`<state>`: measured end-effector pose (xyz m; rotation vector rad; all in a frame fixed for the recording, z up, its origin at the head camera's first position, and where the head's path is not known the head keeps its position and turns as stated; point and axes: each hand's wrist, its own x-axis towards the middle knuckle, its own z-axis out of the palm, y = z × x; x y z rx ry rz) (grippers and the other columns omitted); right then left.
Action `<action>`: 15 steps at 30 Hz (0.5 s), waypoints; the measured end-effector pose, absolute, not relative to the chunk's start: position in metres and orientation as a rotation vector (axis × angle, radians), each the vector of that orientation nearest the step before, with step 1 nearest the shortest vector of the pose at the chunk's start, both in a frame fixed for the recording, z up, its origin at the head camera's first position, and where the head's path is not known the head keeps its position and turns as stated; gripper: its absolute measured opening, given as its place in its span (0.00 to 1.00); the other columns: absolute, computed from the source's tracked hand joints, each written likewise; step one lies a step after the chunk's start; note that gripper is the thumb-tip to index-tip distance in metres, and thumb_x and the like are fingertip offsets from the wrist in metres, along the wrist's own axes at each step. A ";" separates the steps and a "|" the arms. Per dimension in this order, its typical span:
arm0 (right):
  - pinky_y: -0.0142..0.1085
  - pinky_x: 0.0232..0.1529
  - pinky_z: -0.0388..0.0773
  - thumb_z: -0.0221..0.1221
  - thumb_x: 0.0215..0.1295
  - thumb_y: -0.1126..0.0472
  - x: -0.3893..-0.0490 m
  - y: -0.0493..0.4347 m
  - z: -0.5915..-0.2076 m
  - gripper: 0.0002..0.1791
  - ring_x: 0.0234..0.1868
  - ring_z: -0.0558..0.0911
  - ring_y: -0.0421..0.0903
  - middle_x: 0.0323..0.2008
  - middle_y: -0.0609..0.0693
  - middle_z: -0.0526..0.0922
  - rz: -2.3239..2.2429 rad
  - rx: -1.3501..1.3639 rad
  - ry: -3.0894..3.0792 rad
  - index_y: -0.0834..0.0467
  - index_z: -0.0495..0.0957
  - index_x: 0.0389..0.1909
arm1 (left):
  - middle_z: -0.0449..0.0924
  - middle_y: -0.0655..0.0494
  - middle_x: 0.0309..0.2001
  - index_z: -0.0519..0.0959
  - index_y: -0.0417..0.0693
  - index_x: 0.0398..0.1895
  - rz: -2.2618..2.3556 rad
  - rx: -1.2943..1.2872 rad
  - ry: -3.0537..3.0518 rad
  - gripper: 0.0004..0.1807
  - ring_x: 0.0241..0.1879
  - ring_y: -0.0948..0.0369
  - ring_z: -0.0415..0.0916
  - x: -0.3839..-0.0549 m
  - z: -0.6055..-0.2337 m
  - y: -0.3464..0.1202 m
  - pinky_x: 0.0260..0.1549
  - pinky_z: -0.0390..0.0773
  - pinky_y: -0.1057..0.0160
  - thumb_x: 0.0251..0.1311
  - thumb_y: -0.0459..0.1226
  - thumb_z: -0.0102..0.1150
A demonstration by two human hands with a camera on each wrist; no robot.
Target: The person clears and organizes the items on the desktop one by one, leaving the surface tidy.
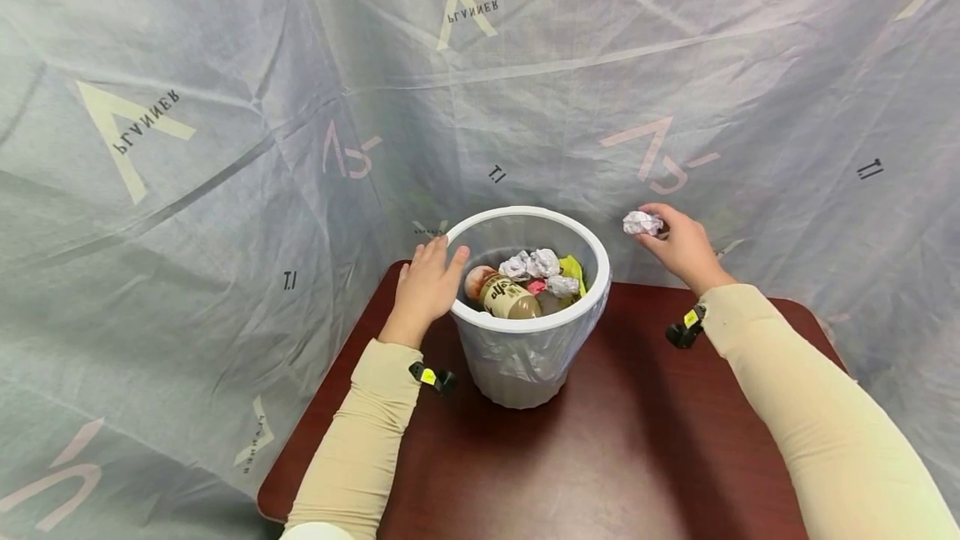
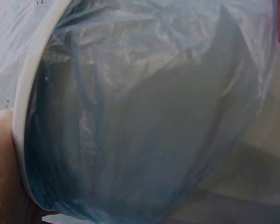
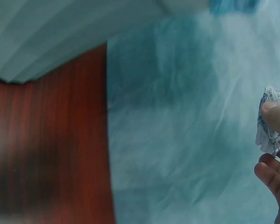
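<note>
A trash bin [image 1: 517,390] with a white rim and a clear plastic liner [image 2: 144,112] stands on the table. Inside lie crumpled paper balls [image 1: 543,262], a bottle [image 1: 508,297] with a cream label, and a yellow wrapper [image 1: 573,271]. My left hand [image 1: 427,290] rests against the rim's left side, fingers extended along the outside and thumb by the edge. Off the bin's right side, above rim height, my right hand [image 1: 684,247] pinches a crumpled paper ball [image 1: 641,223] between thumb and fingers. Printing shows on that paper [image 3: 269,130] in the right wrist view.
The bin stands toward the back of a dark red-brown table [image 1: 600,457] with rounded corners. Grey fabric [image 1: 225,148] printed with letters hangs behind and to the left of it. A small reddish piece [image 1: 536,287] lies among the trash.
</note>
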<state>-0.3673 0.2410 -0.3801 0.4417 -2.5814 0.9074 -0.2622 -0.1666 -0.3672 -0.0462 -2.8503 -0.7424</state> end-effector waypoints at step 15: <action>0.54 0.42 0.81 0.69 0.64 0.61 -0.353 0.188 -0.334 0.28 0.42 0.85 0.60 0.54 0.61 0.82 0.896 0.674 -2.521 0.54 0.76 0.65 | 0.54 0.46 0.79 0.55 0.44 0.80 -0.752 -0.064 -2.849 0.42 0.79 0.45 0.42 -0.264 -0.366 -0.157 0.73 0.45 0.35 0.76 0.64 0.25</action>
